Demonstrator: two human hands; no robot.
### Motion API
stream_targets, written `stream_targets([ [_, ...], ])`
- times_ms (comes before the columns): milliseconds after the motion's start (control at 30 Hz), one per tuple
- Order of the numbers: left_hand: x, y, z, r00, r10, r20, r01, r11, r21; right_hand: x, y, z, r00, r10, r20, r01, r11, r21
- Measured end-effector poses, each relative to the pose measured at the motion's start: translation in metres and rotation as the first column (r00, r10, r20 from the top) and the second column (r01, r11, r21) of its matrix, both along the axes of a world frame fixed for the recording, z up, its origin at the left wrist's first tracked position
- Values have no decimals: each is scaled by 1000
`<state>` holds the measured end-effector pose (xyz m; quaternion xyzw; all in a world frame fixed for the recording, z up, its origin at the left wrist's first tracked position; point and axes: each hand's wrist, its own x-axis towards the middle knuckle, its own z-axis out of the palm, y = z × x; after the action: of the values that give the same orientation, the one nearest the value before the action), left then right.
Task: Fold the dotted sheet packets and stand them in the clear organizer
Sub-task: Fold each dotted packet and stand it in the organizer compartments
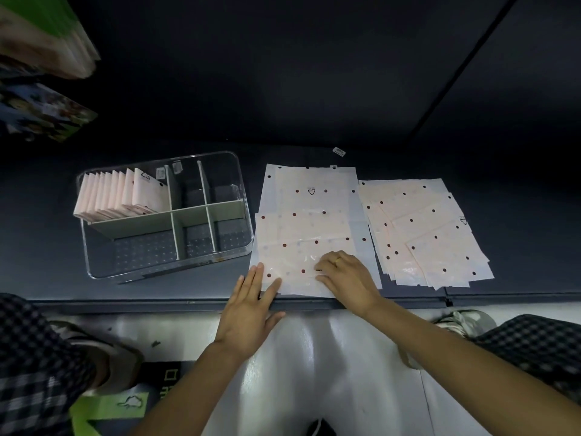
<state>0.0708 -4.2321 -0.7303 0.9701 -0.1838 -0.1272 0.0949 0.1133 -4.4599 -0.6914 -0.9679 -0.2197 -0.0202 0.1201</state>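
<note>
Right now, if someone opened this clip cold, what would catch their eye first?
Probably the pale dotted sheet packets spread on the dark table, with both hands at their near edge: the left hand flat, the right hand with fingers bent on the top sheet. A looser fanned pile lies to the right. On the left, the clear organizer holds a row of folded packets standing in its back-left compartment.

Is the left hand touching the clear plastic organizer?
Apart. The head view shows dark table between the left hand and the clear plastic organizer.
</note>
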Motion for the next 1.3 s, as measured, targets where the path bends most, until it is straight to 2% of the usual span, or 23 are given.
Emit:
stream_targets([
  [200, 1, -7, 8, 999, 44, -4, -44, 999, -33, 12, 0, 1, 981, 172, 92, -144, 955, -258],
  [300, 5, -13, 20, 990, 108, 93, -89, 977, -193, 15, -1, 6, 967, 232, 102, -192, 933, -305],
  [367, 10, -17, 26, 977, 143, 159, -90, 950, -300, 15, -4, 14, 965, 242, 105, -206, 940, -273],
  [467, 16, -23, 39, 972, 150, 179, -70, 918, -392, 7, -14, 28, 968, 242, 65, -231, 962, -142],
  [567, 17, -31, 48, 949, 171, 266, -35, 893, -448, 0, -24, 42, 981, 192, -7, -192, 979, -69],
  [667, 16, -38, 49, 914, 199, 355, 1, 870, -493, 10, -26, 45, 991, 102, -85, -108, 992, -70],
  [767, 15, -38, 49, 890, 184, 416, 25, 894, -448, 33, -21, 37, 988, 30, -149, -43, 995, -90],
  [900, 10, -39, 45, 906, 28, 422, 124, 936, -329, 60, -10, 19, 979, -52, -195, 29, 993, -118],
  [1000, 7, -40, 37, 944, -55, 325, 130, 968, -215, 73, -9, 10, 962, -124, -243, 85, 982, -167],
  [1167, 6, -36, 19, 988, -122, 94, 116, 991, 59, 79, -8, 2, 931, -166, -324, 112, 978, -179],
  [1300, 11, -35, 11, 991, -123, 47, 120, 991, 61, 62, -6, -1, 945, -161, -285, 172, 985, 14],
])
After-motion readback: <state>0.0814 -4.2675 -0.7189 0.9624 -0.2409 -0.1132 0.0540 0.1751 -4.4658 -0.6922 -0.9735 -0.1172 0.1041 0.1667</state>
